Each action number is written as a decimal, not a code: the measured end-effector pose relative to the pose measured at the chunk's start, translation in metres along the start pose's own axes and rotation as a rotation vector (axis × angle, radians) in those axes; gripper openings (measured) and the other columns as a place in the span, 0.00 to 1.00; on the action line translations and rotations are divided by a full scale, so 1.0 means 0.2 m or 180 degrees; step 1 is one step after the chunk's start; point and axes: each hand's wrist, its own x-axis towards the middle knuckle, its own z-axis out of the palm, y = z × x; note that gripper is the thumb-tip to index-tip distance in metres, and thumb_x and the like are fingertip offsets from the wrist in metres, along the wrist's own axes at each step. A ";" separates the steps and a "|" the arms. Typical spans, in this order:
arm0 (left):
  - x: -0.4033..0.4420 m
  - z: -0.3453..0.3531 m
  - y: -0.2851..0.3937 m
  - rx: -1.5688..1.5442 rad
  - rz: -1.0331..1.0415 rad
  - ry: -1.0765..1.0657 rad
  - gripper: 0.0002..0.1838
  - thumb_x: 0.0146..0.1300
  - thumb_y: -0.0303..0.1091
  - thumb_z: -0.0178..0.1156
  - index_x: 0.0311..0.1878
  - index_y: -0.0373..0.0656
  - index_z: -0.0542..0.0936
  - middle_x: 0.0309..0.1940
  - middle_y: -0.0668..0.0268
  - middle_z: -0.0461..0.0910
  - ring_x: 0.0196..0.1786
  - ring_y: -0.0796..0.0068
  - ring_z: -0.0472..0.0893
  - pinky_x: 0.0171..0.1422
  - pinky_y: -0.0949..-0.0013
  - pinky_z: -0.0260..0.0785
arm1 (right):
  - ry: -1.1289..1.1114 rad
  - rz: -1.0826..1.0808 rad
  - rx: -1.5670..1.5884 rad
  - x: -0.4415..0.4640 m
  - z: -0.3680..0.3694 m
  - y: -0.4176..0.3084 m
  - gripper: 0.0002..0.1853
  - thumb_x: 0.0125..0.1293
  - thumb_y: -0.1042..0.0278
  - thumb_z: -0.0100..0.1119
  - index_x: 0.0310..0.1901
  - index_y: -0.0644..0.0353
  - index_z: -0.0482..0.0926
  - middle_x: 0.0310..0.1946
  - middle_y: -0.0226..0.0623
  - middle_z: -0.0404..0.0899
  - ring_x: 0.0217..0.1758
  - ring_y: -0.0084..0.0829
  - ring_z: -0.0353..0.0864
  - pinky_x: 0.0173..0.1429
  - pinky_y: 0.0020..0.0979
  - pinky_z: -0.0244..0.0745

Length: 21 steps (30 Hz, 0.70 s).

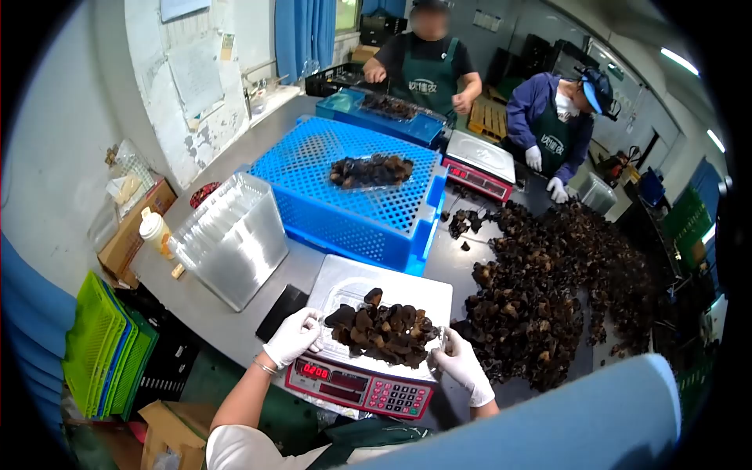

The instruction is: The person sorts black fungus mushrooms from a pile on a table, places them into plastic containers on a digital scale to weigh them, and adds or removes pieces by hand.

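Note:
A clear plastic tray heaped with dark wood ear mushrooms (384, 333) rests on the steel pan of a red digital scale (360, 388), whose red digits are lit. My left hand (294, 338), in a white glove, pinches the tray's left edge with curled fingers. At the opposite edge my gloved right hand (464, 364) grips the tray between thumb and fingers. The tray's rim is mostly hidden by the mushrooms and my fingers. Just behind my left hand lies a black flat object (283, 311).
A stack of clear trays (235, 239) stands left. Behind the scale, a blue crate (345, 223) carries another filled tray (370, 171). Loose mushrooms (525, 313) are piled right. Two people (431, 70) work across the table; a second scale (479, 164) sits near them.

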 end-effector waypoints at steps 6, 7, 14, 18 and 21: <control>0.26 0.00 0.12 -0.0373 0.0401 0.0047 0.15 0.70 0.29 0.58 0.57 0.37 0.71 0.32 0.66 0.77 0.29 0.76 0.82 0.32 0.73 0.79 | 0.0519 -0.0242 0.0726 0.26 -0.11 -0.08 0.21 0.68 0.76 0.53 0.63 0.67 0.70 0.29 0.25 0.77 0.28 0.15 0.74 0.33 0.21 0.71; 0.31 0.00 0.16 -0.0479 0.0406 0.0079 0.16 0.70 0.29 0.58 0.58 0.37 0.71 0.33 0.65 0.77 0.30 0.75 0.83 0.32 0.73 0.79 | 0.0619 -0.0350 0.0700 0.35 -0.14 -0.05 0.20 0.69 0.75 0.53 0.62 0.67 0.72 0.30 0.25 0.78 0.29 0.14 0.73 0.35 0.19 0.70; 0.82 -0.08 0.19 -0.1010 0.0649 0.0356 0.19 0.67 0.23 0.56 0.60 0.34 0.67 0.37 0.58 0.78 0.34 0.67 0.85 0.38 0.69 0.83 | 0.0766 -0.0514 0.0624 0.93 -0.29 -0.19 0.21 0.68 0.70 0.57 0.59 0.71 0.76 0.34 0.30 0.81 0.32 0.17 0.75 0.38 0.23 0.72; 0.97 -0.08 0.26 -0.1136 0.0542 0.0648 0.20 0.65 0.19 0.52 0.60 0.31 0.66 0.40 0.55 0.77 0.35 0.62 0.86 0.39 0.64 0.86 | 0.0949 -0.0342 0.0923 1.22 -0.28 -0.17 0.15 0.70 0.65 0.60 0.53 0.64 0.80 0.29 0.26 0.79 0.25 0.17 0.72 0.29 0.21 0.67; 1.09 -0.10 0.31 -0.1365 0.0573 0.0835 0.21 0.65 0.17 0.51 0.61 0.30 0.65 0.44 0.50 0.75 0.35 0.56 0.87 0.37 0.63 0.86 | 0.0741 -0.0056 0.1856 1.30 -0.32 -0.20 0.17 0.72 0.65 0.58 0.57 0.64 0.77 0.35 0.30 0.82 0.24 0.16 0.73 0.26 0.18 0.68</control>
